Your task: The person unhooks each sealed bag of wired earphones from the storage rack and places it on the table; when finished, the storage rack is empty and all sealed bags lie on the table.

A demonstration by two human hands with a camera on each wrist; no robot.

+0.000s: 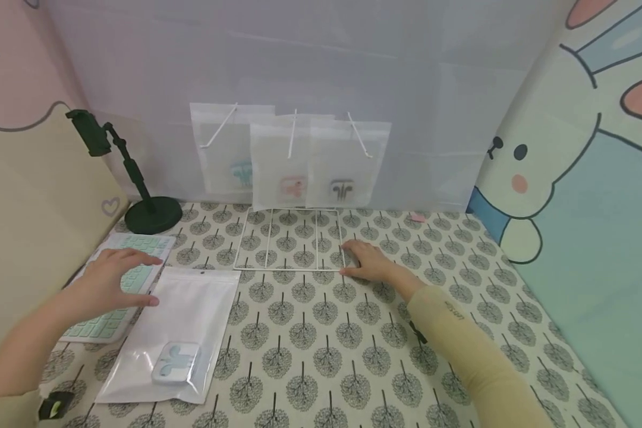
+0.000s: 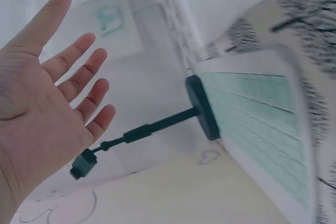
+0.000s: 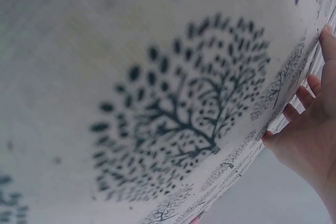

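Resting at the right edge of a white wire frame (image 1: pixel 291 270) on the cloth (image 1: pixel 278 380), perhaps to steady it: right hand (image 1: pixel 371 262), thumb and fingers apart, pinching nothing visible. Left hand (image 1: pixel 103 282), thumb and fingers spread, empty, above the keyboard (image 1: pixel 98 326), near one flat-lying earphone bag (image 1: pixel 187 309); three more bags (image 1: pixel 348 157) hang from white hooks (image 1: pixel 220 126), presumably for display.

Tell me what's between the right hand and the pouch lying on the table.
In the head view, a white wire frame lies between the right hand and that pouch.
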